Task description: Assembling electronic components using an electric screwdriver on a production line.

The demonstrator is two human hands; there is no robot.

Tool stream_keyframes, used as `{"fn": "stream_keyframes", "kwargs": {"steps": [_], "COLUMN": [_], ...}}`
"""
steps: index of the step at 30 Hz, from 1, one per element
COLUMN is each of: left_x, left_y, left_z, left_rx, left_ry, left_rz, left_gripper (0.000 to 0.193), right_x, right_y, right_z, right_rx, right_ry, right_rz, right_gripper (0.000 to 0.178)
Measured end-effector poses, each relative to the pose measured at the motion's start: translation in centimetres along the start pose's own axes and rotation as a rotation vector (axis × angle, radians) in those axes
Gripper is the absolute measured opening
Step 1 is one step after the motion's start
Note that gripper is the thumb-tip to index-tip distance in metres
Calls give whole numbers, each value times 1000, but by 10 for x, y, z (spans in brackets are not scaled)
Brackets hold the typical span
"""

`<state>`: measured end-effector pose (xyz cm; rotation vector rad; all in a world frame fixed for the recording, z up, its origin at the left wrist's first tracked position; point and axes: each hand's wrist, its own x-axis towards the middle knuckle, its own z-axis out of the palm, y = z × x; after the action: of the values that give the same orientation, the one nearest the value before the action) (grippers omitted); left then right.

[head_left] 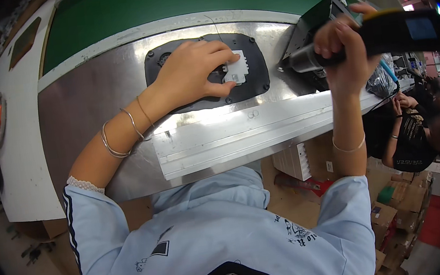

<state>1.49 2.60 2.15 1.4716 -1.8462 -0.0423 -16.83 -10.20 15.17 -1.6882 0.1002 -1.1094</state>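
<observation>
My left hand (188,73) pinches a small white module (236,67) with notched sides between thumb and fingers. The module rests on a black moulded panel (258,70) with screw posts around its rim, lying on the metal worktop. My right hand (350,49) is wrapped round a black and yellow electric screwdriver (398,33) with a small display at its rear end. Held almost level, the tool has its metal nose pointing left, in front of a dark box (308,27) at the right of the bench. Whether the tip touches the box I cannot tell.
A white rail (241,135) runs along the front of the metal worktop (91,106). Behind it lies a green surface (161,3). At the right are a dark plastic bag (380,86) and a co-worker (417,131). Below stand a white crate (292,163) and cardboard boxes (408,195).
</observation>
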Motion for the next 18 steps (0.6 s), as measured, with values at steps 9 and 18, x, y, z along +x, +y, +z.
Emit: {"fn": "stream_keyframes", "kwargs": {"steps": [9, 18], "left_x": [-2, 2], "left_y": [-5, -9], "left_z": [4, 11], "left_rx": [13, -10], "left_ry": [47, 18], "left_rz": [19, 5], "left_gripper": [39, 40], "right_x": [18, 18], "right_y": [45, 62], "right_z": [37, 32], "right_rx": [52, 82], "right_ry": [-54, -79], "right_rz": [53, 50], "right_gripper": [24, 23]}}
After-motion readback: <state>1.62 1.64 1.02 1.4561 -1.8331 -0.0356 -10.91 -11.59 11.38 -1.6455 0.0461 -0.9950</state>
